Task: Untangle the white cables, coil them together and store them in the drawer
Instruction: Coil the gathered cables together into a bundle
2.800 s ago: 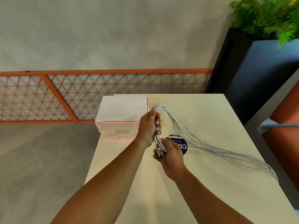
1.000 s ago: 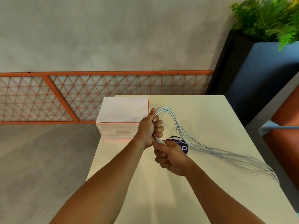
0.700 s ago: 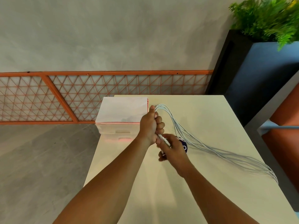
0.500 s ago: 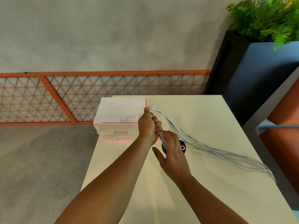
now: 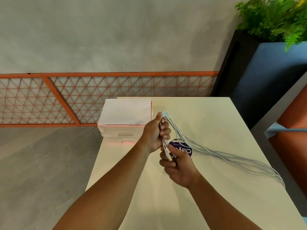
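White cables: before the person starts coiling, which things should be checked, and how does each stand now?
1. Left hand grips the white cables: ok.
2. Right hand holds the plug ends together: ok.
3. Strands free of knots: cannot tell; they run side by side across the table.
4. Tail fully on the table: cannot tell; it reaches the right edge.
5. Drawer unit open: not ok, fronts look shut.

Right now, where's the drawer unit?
Head view: the drawer unit sits at the far-left corner of the table, just left of the left hand, which grips the white cables.
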`<state>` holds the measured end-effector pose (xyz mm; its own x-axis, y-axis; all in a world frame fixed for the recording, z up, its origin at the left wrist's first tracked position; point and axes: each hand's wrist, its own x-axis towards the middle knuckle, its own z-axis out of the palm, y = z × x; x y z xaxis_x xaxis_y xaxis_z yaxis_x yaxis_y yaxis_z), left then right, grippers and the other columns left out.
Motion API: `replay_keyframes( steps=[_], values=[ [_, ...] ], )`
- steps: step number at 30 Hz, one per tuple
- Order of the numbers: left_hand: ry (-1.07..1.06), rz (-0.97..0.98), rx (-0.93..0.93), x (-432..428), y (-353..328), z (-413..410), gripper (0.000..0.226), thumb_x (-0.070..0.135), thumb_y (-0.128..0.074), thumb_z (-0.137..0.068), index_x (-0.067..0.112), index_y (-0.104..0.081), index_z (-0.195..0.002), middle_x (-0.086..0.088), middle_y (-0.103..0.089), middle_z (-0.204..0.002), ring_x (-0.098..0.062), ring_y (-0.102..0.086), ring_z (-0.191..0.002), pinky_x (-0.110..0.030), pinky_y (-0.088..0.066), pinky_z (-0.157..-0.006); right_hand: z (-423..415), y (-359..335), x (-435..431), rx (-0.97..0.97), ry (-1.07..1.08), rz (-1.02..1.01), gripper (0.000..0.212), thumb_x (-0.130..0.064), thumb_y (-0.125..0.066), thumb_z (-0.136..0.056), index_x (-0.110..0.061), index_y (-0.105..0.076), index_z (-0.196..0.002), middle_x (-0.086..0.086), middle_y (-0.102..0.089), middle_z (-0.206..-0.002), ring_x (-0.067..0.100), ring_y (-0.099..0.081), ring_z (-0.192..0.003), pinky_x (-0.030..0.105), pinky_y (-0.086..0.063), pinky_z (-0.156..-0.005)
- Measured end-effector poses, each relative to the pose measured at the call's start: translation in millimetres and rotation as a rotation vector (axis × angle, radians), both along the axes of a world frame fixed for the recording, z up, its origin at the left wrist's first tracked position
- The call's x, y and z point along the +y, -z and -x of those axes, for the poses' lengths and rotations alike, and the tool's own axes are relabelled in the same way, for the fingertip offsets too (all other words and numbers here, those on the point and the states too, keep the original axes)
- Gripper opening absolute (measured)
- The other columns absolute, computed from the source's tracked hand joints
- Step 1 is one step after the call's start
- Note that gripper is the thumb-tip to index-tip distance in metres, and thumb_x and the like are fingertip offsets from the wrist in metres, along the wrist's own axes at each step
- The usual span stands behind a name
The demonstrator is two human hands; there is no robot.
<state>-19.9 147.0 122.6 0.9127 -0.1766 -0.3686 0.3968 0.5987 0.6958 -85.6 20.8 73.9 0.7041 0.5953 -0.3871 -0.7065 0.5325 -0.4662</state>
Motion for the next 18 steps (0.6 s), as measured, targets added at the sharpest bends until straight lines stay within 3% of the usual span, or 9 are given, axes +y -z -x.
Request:
replay_keyframes(
  steps=[2, 4, 6, 8, 10, 12, 15, 18],
  values=[
    [-0.005, 0.029, 0.003, -2, 1, 1, 0.041, 0.042, -0.038, -0.106, 0.018, -0.043, -0.073, 0.005, -0.028, -0.055, -0.006, -0.023, -0.04, -0.018, -0.022, -0.037, 0, 5, 0, 0.06, -0.066, -0.15, 0.023, -0.022, -0.078, -0.079, -0.007, -0.064, -0.09, 0.0, -0.042, -0.066, 0.006, -0.032, -0.042, 0.015, -0.022, -0.03],
    [-0.019, 0.026, 0.005, -5, 2, 3, 0.041, 0.042, -0.039, -0.105, 0.019, -0.044, -0.072, 0.006, -0.027, -0.055, -0.006, -0.022, -0.042, -0.018, -0.02, -0.038, -1, 5, -3, 0.057, -0.101, -0.127, 0.03, -0.024, -0.084, -0.073, -0.007, -0.065, -0.089, 0.002, -0.045, -0.066, 0.008, -0.036, -0.043, 0.018, -0.029, -0.031],
    [-0.058, 0.004, 0.011, -6, 3, 3, 0.041, 0.042, -0.039, -0.105, 0.019, -0.043, -0.071, 0.006, -0.027, -0.054, -0.006, -0.022, -0.043, -0.019, -0.018, -0.039, -4, 0, -4, -0.013, -0.121, 0.095, 0.023, -0.032, -0.067, -0.088, -0.009, -0.065, -0.093, 0.007, -0.058, -0.073, 0.016, -0.048, -0.053, 0.024, -0.039, -0.043],
    [-0.116, -0.042, 0.015, -5, 6, 2, 0.041, 0.042, -0.038, -0.106, 0.02, -0.043, -0.071, 0.006, -0.026, -0.054, -0.007, -0.021, -0.043, -0.019, -0.018, -0.04, -8, -2, 0, -0.205, -0.123, 0.497, 0.035, -0.037, -0.045, -0.102, -0.01, -0.067, -0.1, 0.01, -0.07, -0.089, 0.024, -0.063, -0.075, 0.033, -0.047, -0.063],
    [-0.177, -0.091, 0.009, -3, 8, 1, 0.041, 0.041, -0.038, -0.106, 0.02, -0.042, -0.072, 0.005, -0.027, -0.055, -0.008, -0.021, -0.044, -0.02, -0.017, -0.041, -7, 2, 6, -0.449, 0.013, 0.871, 0.038, -0.045, -0.045, -0.101, -0.015, -0.066, -0.105, 0.001, -0.073, -0.095, 0.019, -0.067, -0.089, 0.036, -0.048, -0.077],
    [-0.229, -0.115, -0.004, -4, 9, -1, 0.04, 0.04, -0.037, -0.106, 0.019, -0.042, -0.073, 0.004, -0.028, -0.055, -0.008, -0.022, -0.043, -0.019, -0.018, -0.042, 0, 7, 13, -0.651, 0.21, 1.107, 0.033, -0.046, -0.049, -0.099, -0.021, -0.057, -0.118, -0.005, -0.065, -0.107, 0.013, -0.064, -0.098, 0.03, -0.048, -0.082],
    [-0.271, -0.11, -0.024, -11, 7, -4, 0.04, 0.04, -0.037, -0.106, 0.018, -0.042, -0.073, 0.004, -0.029, -0.056, -0.008, -0.024, -0.043, -0.019, -0.02, -0.042, 14, 6, 24, -0.833, 0.338, 1.199, 0.03, -0.036, -0.049, -0.102, -0.023, -0.045, -0.129, -0.011, -0.059, -0.115, 0.0, -0.059, -0.1, 0.012, -0.046, -0.076],
    [-0.284, -0.058, -0.031, -18, 6, -5, 0.039, 0.038, -0.04, -0.106, 0.017, -0.043, -0.073, 0.003, -0.03, -0.055, -0.009, -0.026, -0.046, -0.022, -0.025, -0.043, 15, 7, 27, -0.914, 0.338, 1.239, 0.036, -0.015, -0.047, -0.102, -0.02, -0.038, -0.136, -0.009, -0.06, -0.117, 0.001, -0.057, -0.099, 0.005, -0.042, -0.073]
  ],
)
